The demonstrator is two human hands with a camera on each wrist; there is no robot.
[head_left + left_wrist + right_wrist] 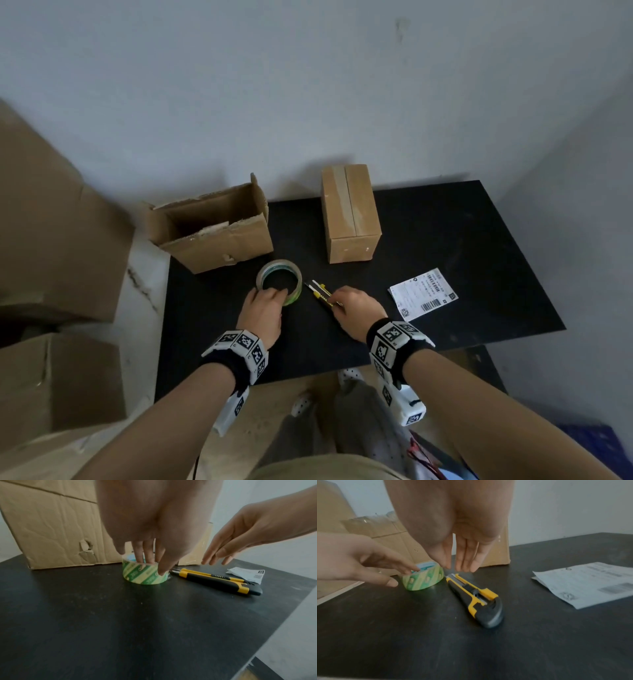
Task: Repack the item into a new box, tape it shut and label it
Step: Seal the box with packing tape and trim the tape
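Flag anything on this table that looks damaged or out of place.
The open cardboard box at the table's back left is damaged: its near wall is creased, with a torn puncture low down and ragged flap edges. It also overhangs the table's left edge. The sealed box, tape roll, utility knife and shipping label look fine.

Label (423, 294) print (barcode aside) too small

On the black table (445, 233), bare surface lies open nearest the person and between the taped box (349, 212) and shipping label (423, 294), while the open box (212, 228), tape roll (279, 281) and utility knife (320, 292) crowd the left.
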